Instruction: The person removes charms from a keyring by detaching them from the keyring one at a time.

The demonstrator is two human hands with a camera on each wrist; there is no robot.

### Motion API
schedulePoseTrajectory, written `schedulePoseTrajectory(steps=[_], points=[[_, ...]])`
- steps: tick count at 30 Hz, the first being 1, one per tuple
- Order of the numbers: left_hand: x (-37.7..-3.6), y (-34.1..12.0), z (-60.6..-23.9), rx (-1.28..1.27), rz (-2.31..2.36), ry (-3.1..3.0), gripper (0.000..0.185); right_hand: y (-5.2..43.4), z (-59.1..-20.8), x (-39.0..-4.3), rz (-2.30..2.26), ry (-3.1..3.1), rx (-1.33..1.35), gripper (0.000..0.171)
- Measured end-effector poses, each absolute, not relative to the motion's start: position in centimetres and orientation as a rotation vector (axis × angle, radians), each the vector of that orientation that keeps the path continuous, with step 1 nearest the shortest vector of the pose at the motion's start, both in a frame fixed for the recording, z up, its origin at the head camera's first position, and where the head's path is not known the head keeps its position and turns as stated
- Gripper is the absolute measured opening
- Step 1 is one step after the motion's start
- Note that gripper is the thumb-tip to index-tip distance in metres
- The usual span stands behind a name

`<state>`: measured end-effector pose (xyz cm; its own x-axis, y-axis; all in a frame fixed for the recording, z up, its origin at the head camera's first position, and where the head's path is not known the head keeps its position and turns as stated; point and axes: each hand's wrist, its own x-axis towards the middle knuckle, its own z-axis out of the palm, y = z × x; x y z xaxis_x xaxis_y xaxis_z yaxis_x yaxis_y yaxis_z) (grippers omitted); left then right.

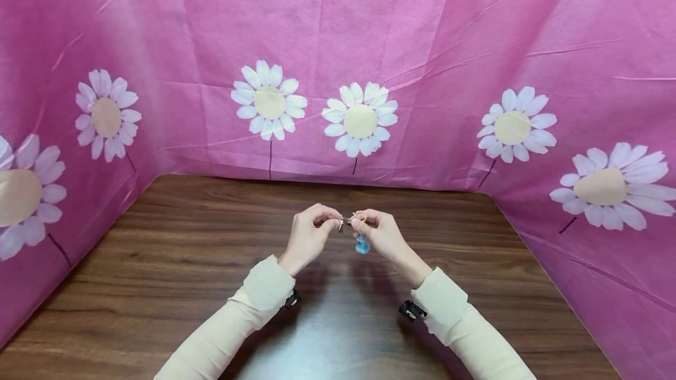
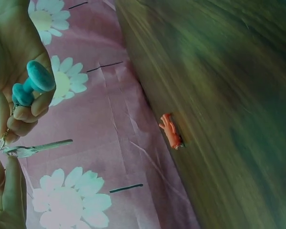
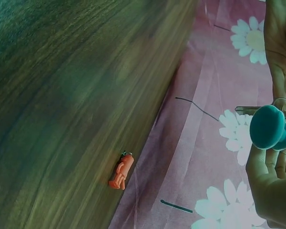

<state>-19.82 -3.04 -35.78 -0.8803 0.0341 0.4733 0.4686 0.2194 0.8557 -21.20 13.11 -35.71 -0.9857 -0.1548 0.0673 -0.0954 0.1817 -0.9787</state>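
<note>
In the head view both hands meet over the middle of the table. My left hand (image 1: 308, 236) pinches a thin metal key ring between thumb and fingers. A silver key (image 2: 40, 147) hangs from that ring, its blade pointing down toward the table. The right hand (image 1: 388, 236) grips a keychain with a gold-coloured ring (image 1: 361, 216), close beside the left fingertips. From the keychain dangles a blue charm (image 1: 362, 244) with rounded ends, larger in the left wrist view. An orange figurine keychain (image 2: 169, 131) lies on the table in both wrist views.
The dark wood-grain table (image 1: 185, 263) is bordered by pink cloth (image 1: 211, 28) printed with white daisies, at the back and both sides. Black wrist devices (image 1: 412, 310) show below the rolled sleeve cuffs (image 1: 440, 304).
</note>
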Motion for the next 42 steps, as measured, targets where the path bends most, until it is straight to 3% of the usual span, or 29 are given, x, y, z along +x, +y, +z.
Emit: schedulePoseTrajectory(steps=[18, 32, 42], points=[[-20.3, -3.0, -36.9, -0.317, -1.933, -2.031, 0.011, 12.3, -36.5, -21.8, -1.949, 2.353, -0.213, 0.006], [-20.1, -3.7, -36.1, -0.475, -1.911, -2.135, 0.018, 12.3, -36.4, -22.0, -1.947, 2.346, -0.122, 0.010], [-21.4, -4.1, -37.8, -0.453, -1.833, -2.280, 0.010, 12.4, -36.2, -21.9, -1.963, 2.355, -0.154, 0.010]])
